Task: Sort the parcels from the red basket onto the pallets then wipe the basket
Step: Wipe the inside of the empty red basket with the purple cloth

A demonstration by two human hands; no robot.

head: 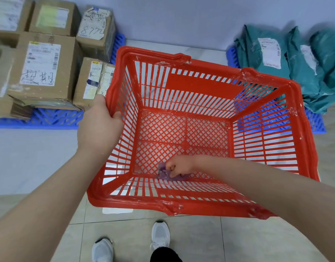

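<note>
The red basket (206, 86) fills the middle of the view, held up above the floor and holding no parcels. My left hand (99, 127) grips its left rim, thumb inside the wall. Deep inside, my right hand (177, 165) clutches a small purple cloth (165, 173) and presses it against the near edge of the mesh bottom. Several cardboard parcels (43, 67) are stacked on the blue pallet (49, 120) at the left. On another blue pallet (316, 125) at the right lie several green bag parcels (299, 67).
Both pallets stand against a pale wall. Beige tiled floor lies below the basket, with my two grey shoes (160, 235) on it. A strip of light floor runs between the two pallets, behind the basket.
</note>
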